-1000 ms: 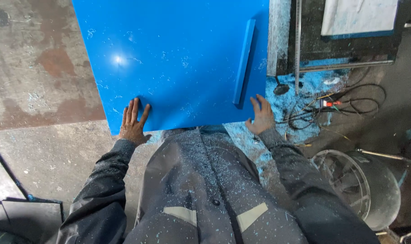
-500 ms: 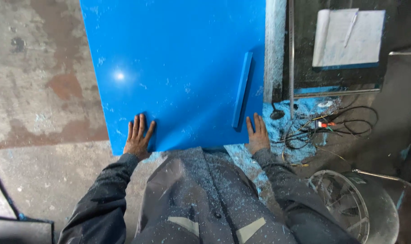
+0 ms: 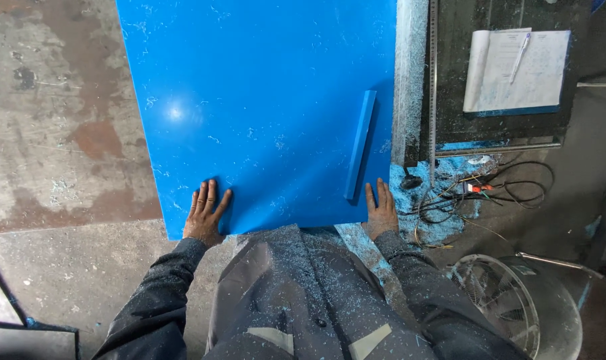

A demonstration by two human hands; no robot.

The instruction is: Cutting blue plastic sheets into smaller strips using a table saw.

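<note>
A large glossy blue sheet (image 3: pixel 263 100) lies flat in front of me, dusted with pale shavings. My left hand (image 3: pixel 205 215) rests palm down on its near left corner, fingers spread. My right hand (image 3: pixel 381 212) lies flat at the sheet's near right corner, fingers pointing away from me. A narrow blue strip (image 3: pixel 360 144) lies on the sheet just beyond my right hand, not touched. Neither hand holds anything.
A grey machine rail (image 3: pixel 409 73) coated in shavings runs along the sheet's right edge. Papers with a pen (image 3: pixel 516 70) lie on a dark top at the right. Tangled cables (image 3: pixel 489 193) and a round fan (image 3: pixel 516 300) sit on the floor to my right. Stained concrete floor (image 3: pixel 49 133) lies left.
The sheet and both hands have shifted right and slightly lower in view, and the papers have come fully into sight. Both palms stay flat on the sheet's near corners.
</note>
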